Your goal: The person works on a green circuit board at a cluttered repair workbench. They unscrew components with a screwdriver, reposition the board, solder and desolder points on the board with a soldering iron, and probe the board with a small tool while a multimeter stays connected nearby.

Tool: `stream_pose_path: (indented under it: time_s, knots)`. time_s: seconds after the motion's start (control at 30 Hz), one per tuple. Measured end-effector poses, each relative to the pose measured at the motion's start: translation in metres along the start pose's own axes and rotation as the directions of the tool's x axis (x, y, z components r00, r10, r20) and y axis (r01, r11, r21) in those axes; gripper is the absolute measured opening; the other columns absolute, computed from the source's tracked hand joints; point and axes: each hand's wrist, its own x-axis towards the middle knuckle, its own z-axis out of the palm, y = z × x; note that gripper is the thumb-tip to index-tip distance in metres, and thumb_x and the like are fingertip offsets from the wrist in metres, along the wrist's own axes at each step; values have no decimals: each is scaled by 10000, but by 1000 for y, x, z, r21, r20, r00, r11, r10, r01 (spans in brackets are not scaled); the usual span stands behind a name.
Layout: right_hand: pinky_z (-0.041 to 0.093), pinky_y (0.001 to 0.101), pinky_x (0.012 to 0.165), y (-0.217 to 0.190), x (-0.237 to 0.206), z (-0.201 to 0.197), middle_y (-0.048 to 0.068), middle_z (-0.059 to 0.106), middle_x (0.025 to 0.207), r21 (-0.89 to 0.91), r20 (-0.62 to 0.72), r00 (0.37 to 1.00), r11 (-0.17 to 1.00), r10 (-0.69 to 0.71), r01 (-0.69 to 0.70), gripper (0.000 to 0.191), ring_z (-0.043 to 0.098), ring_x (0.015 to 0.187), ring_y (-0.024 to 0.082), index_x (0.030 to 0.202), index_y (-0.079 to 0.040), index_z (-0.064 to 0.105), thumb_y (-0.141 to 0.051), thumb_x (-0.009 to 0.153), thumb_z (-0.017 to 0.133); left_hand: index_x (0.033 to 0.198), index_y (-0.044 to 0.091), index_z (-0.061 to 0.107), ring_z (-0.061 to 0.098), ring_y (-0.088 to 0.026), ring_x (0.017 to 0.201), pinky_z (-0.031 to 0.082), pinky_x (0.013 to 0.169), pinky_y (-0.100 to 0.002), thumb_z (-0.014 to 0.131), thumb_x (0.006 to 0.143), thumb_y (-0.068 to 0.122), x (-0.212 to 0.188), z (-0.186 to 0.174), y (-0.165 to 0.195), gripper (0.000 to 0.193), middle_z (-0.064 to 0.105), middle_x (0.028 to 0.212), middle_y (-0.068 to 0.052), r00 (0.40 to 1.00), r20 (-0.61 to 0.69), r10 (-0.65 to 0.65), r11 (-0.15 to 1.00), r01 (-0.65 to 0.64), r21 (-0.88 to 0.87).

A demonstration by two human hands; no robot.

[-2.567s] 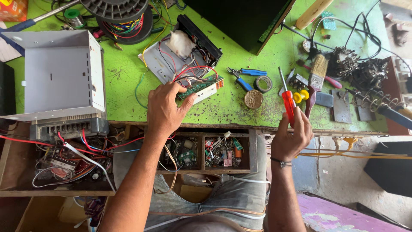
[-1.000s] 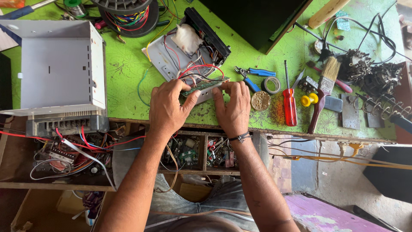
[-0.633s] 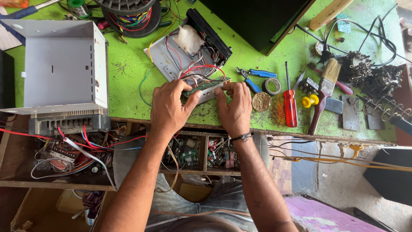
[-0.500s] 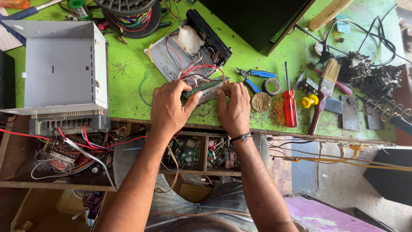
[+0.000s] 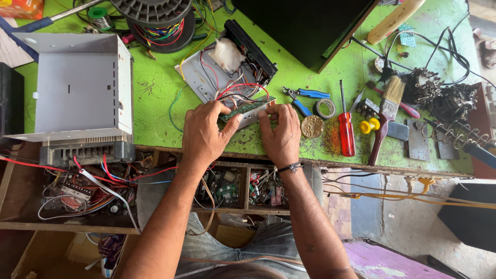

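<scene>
Circuit board [image 5: 242, 108], green and narrow, sits at the near edge of an opened grey metal chassis [image 5: 206, 77] on my green workbench [image 5: 155, 88], with red, white and black wires [image 5: 237, 88] looping off its back edge. Biggest thing near me is the pale grey metal cover [image 5: 72, 88], upside down at my left; a black box [image 5: 305, 26] stands beyond the chassis. My left hand [image 5: 204, 134] pinches the board's left end between thumb and fingers, and my right hand [image 5: 281, 132] has its fingertips curled onto the right end. I'd judge it light, stiff and fragile, and tethered by those wires, so the bare edges are the place to hold. To my right lie a brush [image 5: 387, 116], a red screwdriver [image 5: 345, 129], blue-handled pliers [image 5: 302, 95] and a small tape roll [image 5: 325, 107].
</scene>
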Motion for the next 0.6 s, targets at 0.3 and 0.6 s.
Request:
stream_pose_path:
  time_s: [0.3, 0.6]
  knots:
    - [511, 384, 707, 2, 1, -1, 80, 621, 870, 68, 31, 999, 998, 9, -11, 131, 629, 768, 229, 986, -29, 606, -125, 951, 689, 973, 66, 619, 658, -315, 924, 446, 842, -475, 750, 959, 341, 0, -1, 1, 306, 690, 927, -85, 1000, 1, 15, 1000, -15, 8]
    - [486, 403, 681, 1, 1, 1, 78, 622, 857, 33, 18, 1000, 999, -9, 8, 171, 622, 754, 251, 958, -40, 603, -171, 972, 712, 970, 63, 624, 658, -317, 924, 446, 837, -475, 763, 943, 332, 0, -2, 2, 304, 695, 936, -89, 1000, 5, 7, 1000, -7, 9]
